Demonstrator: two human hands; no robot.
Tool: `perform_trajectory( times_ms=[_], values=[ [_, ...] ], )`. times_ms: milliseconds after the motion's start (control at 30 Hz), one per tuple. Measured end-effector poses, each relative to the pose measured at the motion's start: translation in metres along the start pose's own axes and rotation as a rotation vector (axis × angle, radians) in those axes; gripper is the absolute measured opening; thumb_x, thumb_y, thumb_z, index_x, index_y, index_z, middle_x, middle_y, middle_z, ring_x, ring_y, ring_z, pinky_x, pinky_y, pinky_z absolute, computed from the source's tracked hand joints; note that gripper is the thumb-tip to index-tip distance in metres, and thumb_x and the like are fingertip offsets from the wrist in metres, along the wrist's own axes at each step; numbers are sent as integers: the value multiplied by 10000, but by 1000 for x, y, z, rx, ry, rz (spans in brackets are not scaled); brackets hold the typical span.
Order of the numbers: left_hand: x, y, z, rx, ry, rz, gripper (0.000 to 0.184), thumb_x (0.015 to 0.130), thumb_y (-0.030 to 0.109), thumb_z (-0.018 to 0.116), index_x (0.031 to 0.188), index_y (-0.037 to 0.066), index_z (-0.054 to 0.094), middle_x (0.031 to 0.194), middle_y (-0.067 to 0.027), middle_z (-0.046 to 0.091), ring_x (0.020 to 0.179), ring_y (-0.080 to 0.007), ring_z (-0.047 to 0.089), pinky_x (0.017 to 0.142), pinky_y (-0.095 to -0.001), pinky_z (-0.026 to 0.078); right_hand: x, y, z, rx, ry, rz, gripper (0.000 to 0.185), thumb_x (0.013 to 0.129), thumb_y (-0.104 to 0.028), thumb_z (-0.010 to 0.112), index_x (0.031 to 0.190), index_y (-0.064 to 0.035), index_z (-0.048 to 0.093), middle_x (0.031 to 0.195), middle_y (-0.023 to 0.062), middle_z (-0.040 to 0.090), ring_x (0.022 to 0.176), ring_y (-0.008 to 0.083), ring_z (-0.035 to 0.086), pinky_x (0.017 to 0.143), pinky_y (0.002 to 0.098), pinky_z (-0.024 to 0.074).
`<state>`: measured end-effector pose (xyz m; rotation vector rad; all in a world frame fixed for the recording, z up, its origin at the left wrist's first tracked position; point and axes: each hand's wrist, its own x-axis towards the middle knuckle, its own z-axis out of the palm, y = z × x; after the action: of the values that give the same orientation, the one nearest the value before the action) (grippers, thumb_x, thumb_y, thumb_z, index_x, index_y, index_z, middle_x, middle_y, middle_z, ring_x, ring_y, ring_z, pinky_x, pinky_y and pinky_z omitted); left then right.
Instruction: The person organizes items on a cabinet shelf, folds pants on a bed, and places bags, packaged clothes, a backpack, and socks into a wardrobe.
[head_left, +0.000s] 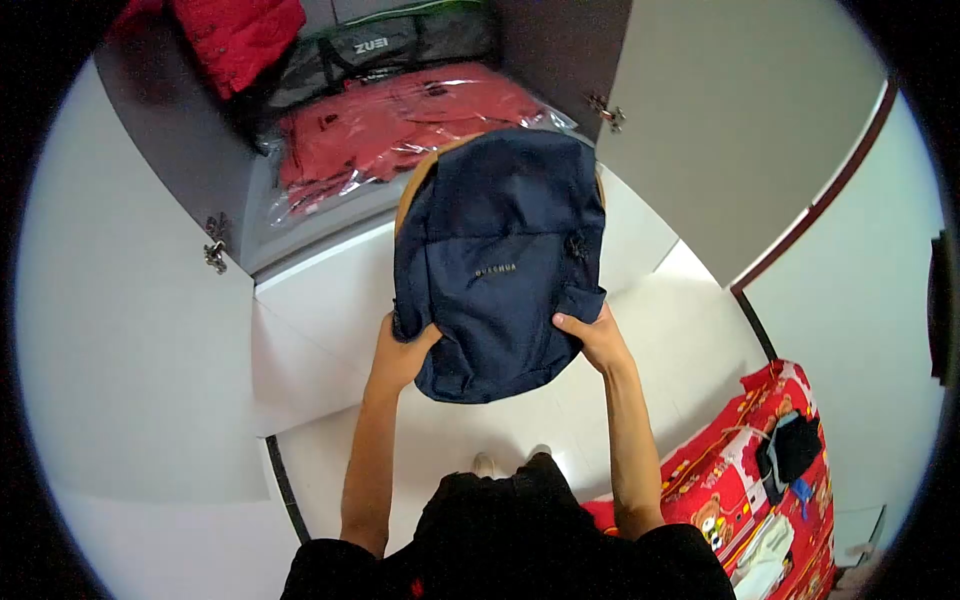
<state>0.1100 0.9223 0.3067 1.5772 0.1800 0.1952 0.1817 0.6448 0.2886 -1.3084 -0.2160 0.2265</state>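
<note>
A dark navy backpack (500,290) with tan edging hangs upright in front of me, its front panel with small lettering facing me. My left hand (403,352) grips its lower left side, thumb on the front fabric and the other fingers hidden behind. On the lower right side, by the side pocket, my right hand (592,335) holds it the same way, thumb in front. The top of the backpack overlaps the edge of an open cabinet, where a plastic-wrapped red bundle (360,135) lies.
Behind the bundle is a dark bag (400,45) with white letters; a red puffy item (240,40) hangs at upper left. Open cabinet doors (740,130) flank both sides. A red patterned cover (715,480) with clothes on it is at lower right. My feet stand on pale floor.
</note>
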Motion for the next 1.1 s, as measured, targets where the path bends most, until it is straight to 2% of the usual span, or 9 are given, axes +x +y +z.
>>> perform_trajectory(
  times_ms=[233, 333, 500, 567, 700, 767, 867, 933, 1100],
  values=[
    [50, 11, 1, 126, 309, -49, 577, 776, 167, 756, 1187, -85, 439, 1093, -155, 594, 998, -223, 581, 902, -346, 460, 65, -29, 15, -156, -57, -104, 467, 759, -149, 766, 1140, 34, 566, 1067, 98, 643, 961, 175, 595, 868, 311, 477],
    [99, -2, -4, 25, 286, 104, 526, 781, 88, 736, 1194, -71, 452, 1108, -137, 590, 1012, -215, 569, 908, -344, 456, 105, -45, 8, -114, -124, -201, 462, 779, -161, 750, 1156, 31, 564, 1061, 105, 647, 971, 162, 592, 880, 312, 466],
    [208, 70, 27, -313, 88, 306, 518, 766, 77, 678, 1244, -24, 505, 1143, -75, 601, 1023, -220, 570, 956, -332, 407, 195, -126, -19, -293, -122, -478, 459, 800, -200, 731, 1163, 24, 561, 1094, 110, 644, 999, 170, 584, 894, 311, 454],
    [247, 122, 55, -355, 183, 327, 441, 747, 74, 652, 1171, -11, 562, 1074, -77, 626, 989, -219, 589, 923, -326, 434, 238, -158, -29, -323, -93, -578, 458, 806, -205, 725, 1173, 17, 563, 1110, 115, 643, 1012, 185, 588, 913, 324, 451],
    [357, 209, 44, -304, -145, 268, 261, 744, 97, 631, 996, 29, 623, 910, -73, 648, 857, -202, 622, 823, -338, 493, 302, -238, -30, -351, -27, -769, 368, 809, -197, 712, 1083, 27, 615, 1055, 127, 668, 961, 211, 623, 875, 330, 471],
    [395, 262, 56, -185, -171, 281, 214, 760, 94, 623, 962, 22, 623, 902, -66, 652, 852, -189, 623, 826, -336, 494, 321, -274, -22, -373, -36, -878, 344, 798, -180, 716, 1060, 22, 623, 992, 120, 688, 895, 210, 646, 823, 327, 489],
    [444, 309, 77, -114, -172, 396, 262, 780, 88, 608, 1026, -3, 604, 977, -81, 650, 927, -201, 613, 879, -332, 472, 370, -298, -13, -492, 104, -1025, 325, 780, -170, 724, 1046, -7, 633, 940, 136, 696, 851, 220, 664, 782, 329, 497],
    [454, 334, 99, -29, 28, 502, 340, 792, 73, 616, 1116, -17, 570, 1077, -98, 630, 1011, -221, 589, 929, -336, 445, 386, -313, 0, -550, 181, -1074, 321, 774, -168, 725, 1046, -21, 635, 940, 149, 692, 861, 232, 667, 780, 331, 496],
    [594, 353, 90, -140, -224, 658, 418, 790, 52, 650, 1186, -13, 537, 1163, -114, 607, 1056, -243, 571, 939, -351, 433, 435, -327, 15, -658, 433, -1135, 321, 764, -163, 723, 1045, -36, 635, 962, 162, 683, 890, 280, 667, 787, 355, 498]
  ],
)
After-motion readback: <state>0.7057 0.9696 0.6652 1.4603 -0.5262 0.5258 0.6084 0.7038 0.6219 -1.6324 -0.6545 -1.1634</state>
